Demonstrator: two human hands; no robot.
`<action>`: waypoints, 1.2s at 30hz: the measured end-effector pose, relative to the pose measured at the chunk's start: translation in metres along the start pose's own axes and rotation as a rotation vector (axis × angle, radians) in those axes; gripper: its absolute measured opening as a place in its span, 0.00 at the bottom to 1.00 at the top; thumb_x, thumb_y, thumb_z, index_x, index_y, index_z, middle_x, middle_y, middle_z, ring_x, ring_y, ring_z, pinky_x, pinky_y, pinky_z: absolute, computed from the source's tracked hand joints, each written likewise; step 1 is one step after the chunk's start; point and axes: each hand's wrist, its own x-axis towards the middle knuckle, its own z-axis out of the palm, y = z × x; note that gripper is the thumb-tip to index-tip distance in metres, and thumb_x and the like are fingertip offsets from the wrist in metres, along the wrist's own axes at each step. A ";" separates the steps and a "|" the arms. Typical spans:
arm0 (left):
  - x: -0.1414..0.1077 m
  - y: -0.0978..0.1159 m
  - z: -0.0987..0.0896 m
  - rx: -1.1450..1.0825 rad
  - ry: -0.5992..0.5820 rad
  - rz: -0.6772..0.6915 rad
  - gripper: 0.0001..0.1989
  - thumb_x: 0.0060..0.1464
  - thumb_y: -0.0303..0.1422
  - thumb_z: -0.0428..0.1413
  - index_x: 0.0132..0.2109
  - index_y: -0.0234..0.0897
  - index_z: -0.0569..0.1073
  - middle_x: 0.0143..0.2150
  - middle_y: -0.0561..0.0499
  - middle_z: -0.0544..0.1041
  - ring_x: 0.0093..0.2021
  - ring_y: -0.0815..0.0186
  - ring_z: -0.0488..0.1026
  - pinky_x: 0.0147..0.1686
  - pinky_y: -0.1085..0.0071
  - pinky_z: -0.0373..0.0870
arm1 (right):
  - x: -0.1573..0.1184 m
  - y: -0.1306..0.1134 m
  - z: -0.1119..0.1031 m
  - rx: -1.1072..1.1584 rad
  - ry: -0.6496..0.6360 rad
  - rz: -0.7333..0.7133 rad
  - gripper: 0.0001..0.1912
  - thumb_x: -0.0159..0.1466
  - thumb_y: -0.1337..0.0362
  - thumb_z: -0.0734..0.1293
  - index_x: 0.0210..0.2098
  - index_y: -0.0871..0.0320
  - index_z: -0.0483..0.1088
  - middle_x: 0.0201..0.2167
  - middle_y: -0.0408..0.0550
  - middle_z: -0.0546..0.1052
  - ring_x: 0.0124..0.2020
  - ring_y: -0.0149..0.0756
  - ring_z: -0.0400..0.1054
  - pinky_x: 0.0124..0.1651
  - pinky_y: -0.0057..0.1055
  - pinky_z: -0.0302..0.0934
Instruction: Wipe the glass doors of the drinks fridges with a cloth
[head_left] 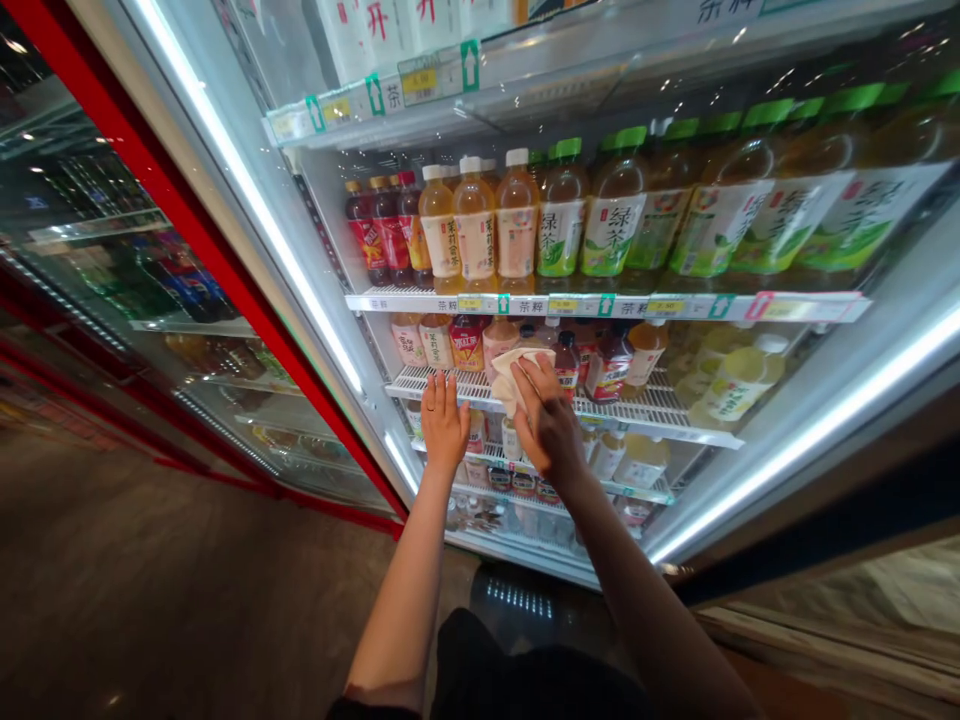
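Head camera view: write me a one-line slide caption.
Right hand holding a pale cloth, left hand open beside it, before a lit cooler of bottled drinks.

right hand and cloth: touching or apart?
Touching. The head view shows the right hand with its fingers laid over the cloth, fabric bunched around them, no gap between.

That cloth [514, 374] looks matt and soft from where I'm standing, bottles [613, 222] are shiny see-through plastic, red frame [101, 90] pretty smooth.
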 end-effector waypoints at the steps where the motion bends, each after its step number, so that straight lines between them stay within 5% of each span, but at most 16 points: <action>1: 0.001 -0.003 0.000 -0.003 0.004 -0.011 0.30 0.77 0.40 0.45 0.78 0.34 0.61 0.78 0.35 0.66 0.83 0.55 0.52 0.79 0.51 0.55 | 0.000 0.000 0.001 -0.002 -0.020 -0.014 0.46 0.73 0.77 0.61 0.83 0.49 0.39 0.73 0.57 0.70 0.79 0.51 0.58 0.76 0.53 0.67; 5: 0.006 -0.024 0.001 -0.007 -0.005 -0.011 0.29 0.77 0.41 0.45 0.77 0.33 0.65 0.77 0.35 0.68 0.82 0.55 0.53 0.79 0.51 0.54 | -0.005 0.001 0.002 -0.029 -0.037 -0.047 0.42 0.73 0.77 0.60 0.82 0.51 0.47 0.70 0.57 0.74 0.78 0.51 0.60 0.75 0.53 0.67; 9: 0.008 -0.059 0.000 -0.011 -0.026 0.033 0.28 0.76 0.41 0.46 0.74 0.34 0.70 0.75 0.35 0.70 0.82 0.55 0.55 0.80 0.51 0.52 | -0.001 -0.004 0.006 -0.081 0.098 0.000 0.36 0.74 0.76 0.61 0.79 0.52 0.58 0.66 0.58 0.78 0.77 0.53 0.62 0.72 0.54 0.70; 17: 0.003 -0.116 0.013 -0.029 -0.055 0.052 0.28 0.76 0.42 0.45 0.72 0.33 0.72 0.75 0.34 0.71 0.82 0.53 0.55 0.80 0.50 0.49 | 0.002 -0.023 0.047 -0.122 0.173 -0.012 0.37 0.74 0.74 0.65 0.79 0.51 0.58 0.64 0.57 0.79 0.74 0.53 0.66 0.70 0.53 0.72; 25: -0.004 -0.126 0.050 -0.119 0.009 0.042 0.30 0.73 0.47 0.46 0.68 0.35 0.77 0.71 0.33 0.76 0.81 0.50 0.58 0.80 0.46 0.47 | 0.000 -0.034 0.062 -0.168 0.241 0.071 0.38 0.74 0.76 0.63 0.80 0.47 0.56 0.67 0.55 0.77 0.77 0.52 0.62 0.73 0.57 0.69; 36: -0.005 -0.124 0.055 -0.182 0.053 0.083 0.30 0.74 0.47 0.47 0.70 0.38 0.75 0.70 0.34 0.77 0.79 0.52 0.61 0.80 0.48 0.47 | -0.002 -0.038 0.067 -0.251 0.264 0.097 0.35 0.75 0.74 0.62 0.78 0.46 0.59 0.65 0.53 0.78 0.73 0.51 0.68 0.71 0.56 0.72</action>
